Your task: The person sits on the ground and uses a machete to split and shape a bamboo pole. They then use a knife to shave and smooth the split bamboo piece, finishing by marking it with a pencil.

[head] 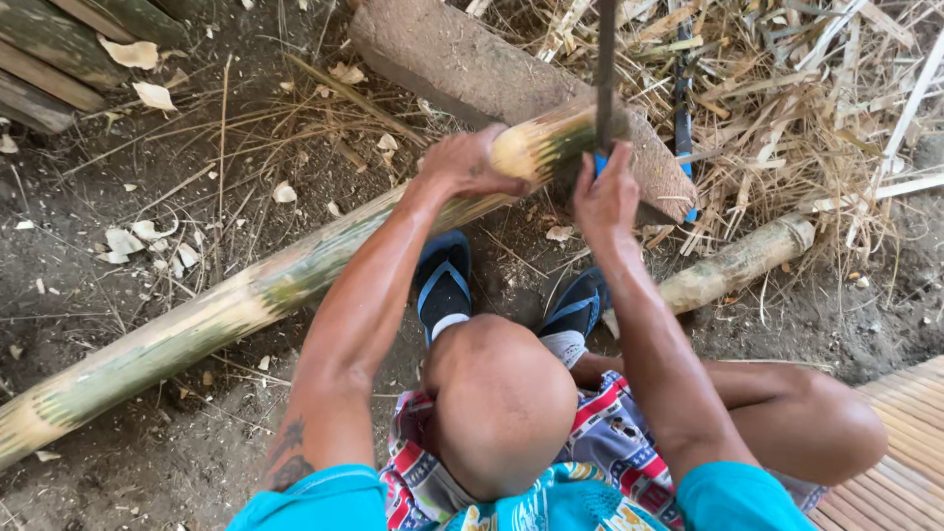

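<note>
A long green-and-tan bamboo pole (pixel 226 315) lies slanted across the dirt, its near end propped on a rough wooden block (pixel 462 69). My left hand (pixel 467 162) grips that end of the pole. My right hand (pixel 605 197) is closed on the blue handle of a long dark knife (pixel 606 69). The blade points away from me and sits against the cut end of the pole. Both arms reach out over my bent knees.
A shorter bamboo piece (pixel 733 265) lies right of my feet in blue sandals (pixel 442 280). Split strips and shavings (pixel 806 98) are piled at the upper right with another blue-handled tool (pixel 681 88). Planks (pixel 49 49) sit top left, a slatted mat (pixel 910 442) bottom right.
</note>
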